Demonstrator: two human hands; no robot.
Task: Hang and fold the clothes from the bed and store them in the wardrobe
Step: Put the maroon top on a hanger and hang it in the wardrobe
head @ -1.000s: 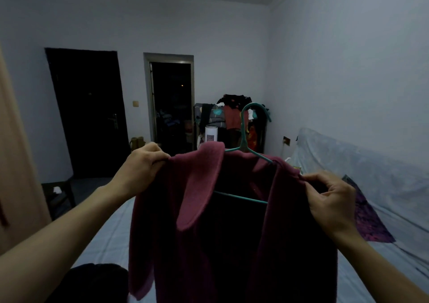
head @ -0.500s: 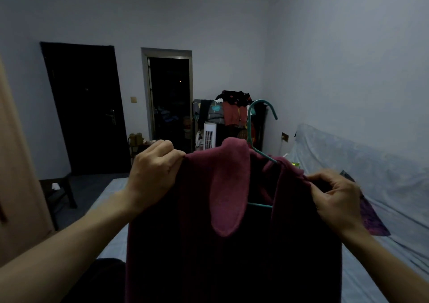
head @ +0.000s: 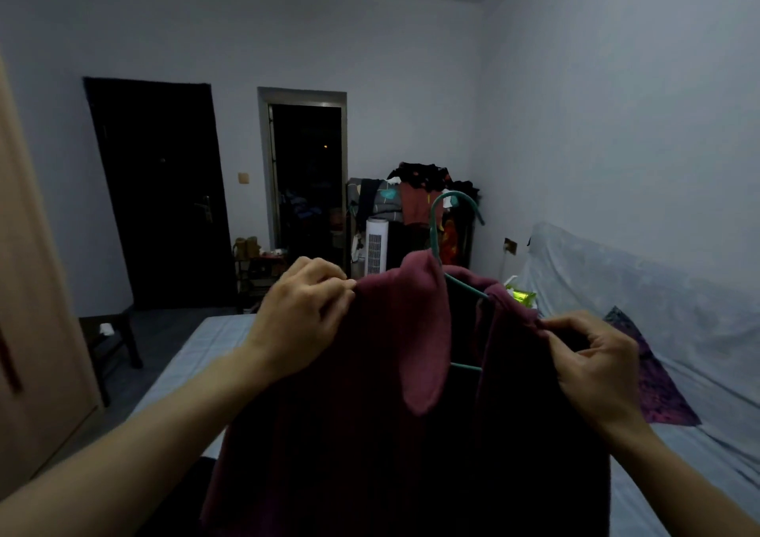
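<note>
Both hands grip the maroon collared top [head: 370,433] at its shoulders, left hand [head: 304,322], right hand [head: 592,372], holding it on the teal hanger [head: 446,224] above the bed [head: 193,355]; wardrobe storage is still to do.

The sweater [head: 370,433] hides most of the hanger [head: 442,224]; its hem runs past the bottom edge.

Single view, head-worn wide-angle camera. Position: at the person's head height, standing at the edge of the pale blue bed [head: 181,355]. Facing: forward and slightly downward, along the bed toward the far white wall with the dark closed door [head: 160,191]. Proximity: close to the raised forearms; room corner distant. No second view.
</note>
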